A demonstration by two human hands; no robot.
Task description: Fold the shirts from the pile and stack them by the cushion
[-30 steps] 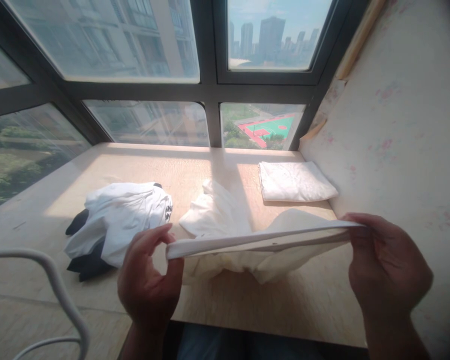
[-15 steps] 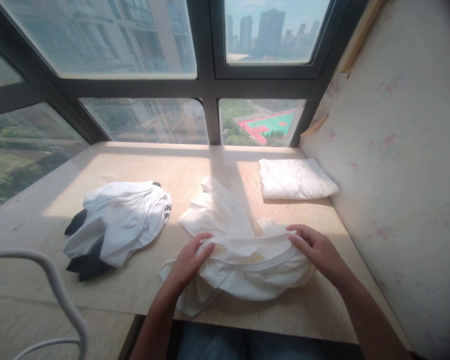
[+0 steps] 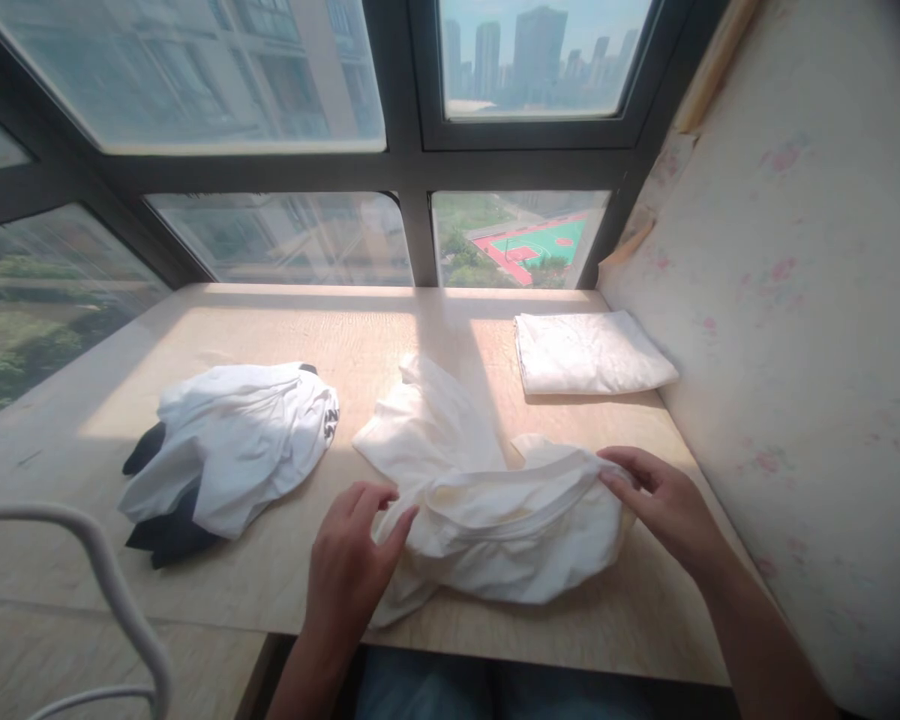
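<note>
A rumpled white garment (image 3: 525,530) lies on the wooden surface in front of me, its banded opening facing up and one part stretching back toward the window. At its right end, my right hand (image 3: 649,495) pinches the band between thumb and fingers. My left hand (image 3: 360,550) is at the left end of the garment, thumb and fingers apart, holding nothing.
A crumpled white garment with black parts (image 3: 232,440) lies to the left. A folded white cloth (image 3: 592,355) rests at the back right by the papered wall (image 3: 795,350). A pale curved tube (image 3: 112,580) stands at the lower left. Windows rise behind the wooden surface (image 3: 300,325).
My left hand has let go of the band and moved left, its fingers opening. My right hand has shifted slightly right with its end of the band.
</note>
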